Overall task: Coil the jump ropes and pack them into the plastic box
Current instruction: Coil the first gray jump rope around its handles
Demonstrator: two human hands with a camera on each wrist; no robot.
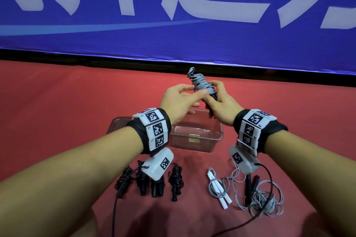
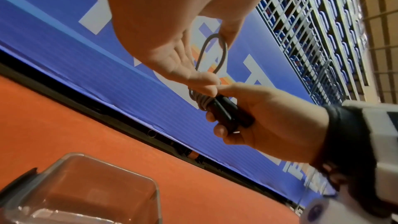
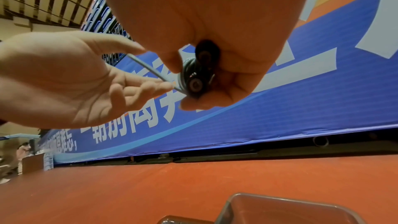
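Plastic box [image 1: 196, 134] is sitting seemingly unfilled on the red cloth [image 1: 57, 102]. Four black coiled ropes [image 1: 150, 181] and two loose ropes [image 1: 250, 194] are waiting. Right hand [image 1: 219, 106] is gripping the grey-wrapped handles [image 1: 202, 84] above it; left hand [image 1: 179, 100] is pinching the final loop [image 2: 215, 54].

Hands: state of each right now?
Left hand: pinching the grey cord wound on the rope's handles.
Right hand: gripping the black handles of that same jump rope.

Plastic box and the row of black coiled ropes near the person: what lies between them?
In the head view, bare red cloth separates the plastic box from the black coiled ropes; only the left wrist's band overhangs it.
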